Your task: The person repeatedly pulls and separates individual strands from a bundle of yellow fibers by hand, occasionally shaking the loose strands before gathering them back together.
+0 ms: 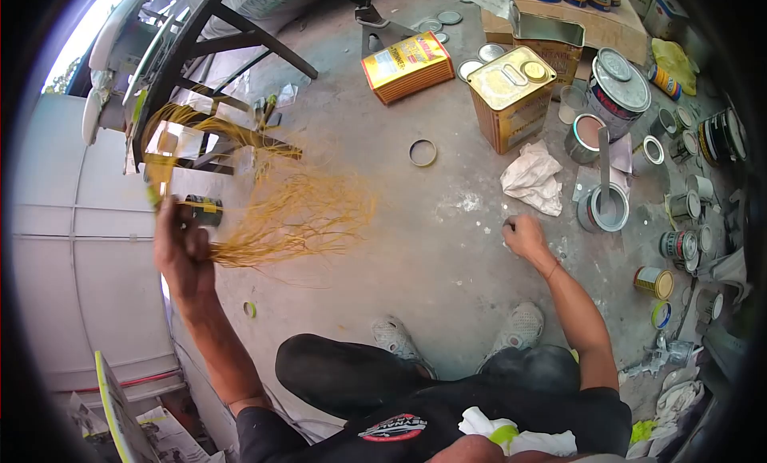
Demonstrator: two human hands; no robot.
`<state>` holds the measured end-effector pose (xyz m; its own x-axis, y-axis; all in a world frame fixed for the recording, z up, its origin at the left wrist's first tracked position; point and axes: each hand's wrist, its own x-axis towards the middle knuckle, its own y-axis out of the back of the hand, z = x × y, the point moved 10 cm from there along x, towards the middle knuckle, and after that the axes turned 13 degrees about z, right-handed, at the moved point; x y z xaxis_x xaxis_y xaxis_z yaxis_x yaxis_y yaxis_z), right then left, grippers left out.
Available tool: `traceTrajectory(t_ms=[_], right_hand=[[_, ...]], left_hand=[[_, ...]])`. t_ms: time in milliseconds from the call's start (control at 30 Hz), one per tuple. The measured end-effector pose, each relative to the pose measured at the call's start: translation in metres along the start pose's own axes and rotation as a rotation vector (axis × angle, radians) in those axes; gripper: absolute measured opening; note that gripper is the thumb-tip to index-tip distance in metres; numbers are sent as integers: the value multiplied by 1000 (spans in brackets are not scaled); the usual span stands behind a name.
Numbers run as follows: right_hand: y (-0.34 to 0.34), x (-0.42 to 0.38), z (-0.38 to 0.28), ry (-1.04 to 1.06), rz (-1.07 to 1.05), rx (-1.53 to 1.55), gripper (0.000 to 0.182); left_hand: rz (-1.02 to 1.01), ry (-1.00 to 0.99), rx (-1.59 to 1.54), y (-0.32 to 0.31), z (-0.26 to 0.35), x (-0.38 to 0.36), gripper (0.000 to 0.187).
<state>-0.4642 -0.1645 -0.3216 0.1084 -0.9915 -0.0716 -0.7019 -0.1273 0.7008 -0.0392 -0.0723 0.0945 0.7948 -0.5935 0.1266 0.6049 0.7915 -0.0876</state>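
Note:
My left hand [185,251] is raised at the left, its fingers closed around a bundle of long, thin yellow strands [300,215]. The loose strands fan out to the right over the floor, some blurred by motion. My right hand [527,238] is low over the floor with its fingers curled in. Whether anything is inside that hand is hidden. Just above it lies a crumpled white rag [534,178]. To its right, an open can [603,208] of grey contents has a flat stick [605,163] standing in it.
A tall thinner tin [511,103] stands upright, with another thinner tin [409,67] lying nearby. A dark stand [232,43] is at upper left. Several paint cans [620,87] crowd the right side. A ring-shaped lid [423,152] lies mid-floor. A spray gun [663,355] is at lower right.

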Motion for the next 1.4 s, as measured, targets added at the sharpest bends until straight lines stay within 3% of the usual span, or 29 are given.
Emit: traceTrajectory(t_ms=[33,67,133,267,367,400,467,500,567,633,667,867,900,933,967,1033,1100,1233,1300,1400], right_hand=[[4,1,-11,5,-8,8,22],[12,4,-34,76,27,73,21],[36,8,-76,140,54,143,21],[124,21,-141,85,172,475,26],[139,-4,-214,522,17,637,54],[131,-19,-236,635,-64,657,64],[86,-42,-254,698,-189,742,66],[82,-45,-251,702,-188,739,66],[8,-65,-219,98,-867,727,57],[8,-51,-194,208,-887,729,42],[21,-37,-180,153,-894,649,38],[42,42,-95,141,-651,252,29],[65,62,-87,258,-198,23,26],[101,65,-97,361,262,-199,26],[99,63,-99,363,264,-191,26],[128,44,-137,470,497,-113,27],[149,25,-177,530,529,-89,24],[115,-6,-218,462,-10,446,16],[83,-24,-233,471,-155,609,17],[53,-33,-243,467,-150,604,20]], left_hand=[[-229,194,292,-22,-41,-23,12],[-300,270,535,-33,-74,-50,14],[-468,218,724,-60,-116,-92,17],[-734,369,770,-76,-184,-134,22],[-884,377,781,-85,-203,-157,26],[-928,459,769,-95,-199,-170,25],[-994,560,747,-101,-201,-182,25],[-994,557,744,-103,-201,-183,25],[-937,410,779,-102,-194,-171,26],[-936,354,886,-86,-201,-156,27],[-943,287,995,-76,-207,-144,28],[-440,407,696,8,-217,-15,29],[-311,483,623,22,-216,-3,29],[-308,474,623,21,-214,-3,29],[-292,572,482,18,-217,-10,27],[-275,683,362,7,-221,-31,25],[-361,614,468,1,-237,-39,27],[-518,735,385,-40,-238,-82,31],[-626,731,402,-58,-238,-99,32],[-697,753,364,-70,-239,-121,35]])
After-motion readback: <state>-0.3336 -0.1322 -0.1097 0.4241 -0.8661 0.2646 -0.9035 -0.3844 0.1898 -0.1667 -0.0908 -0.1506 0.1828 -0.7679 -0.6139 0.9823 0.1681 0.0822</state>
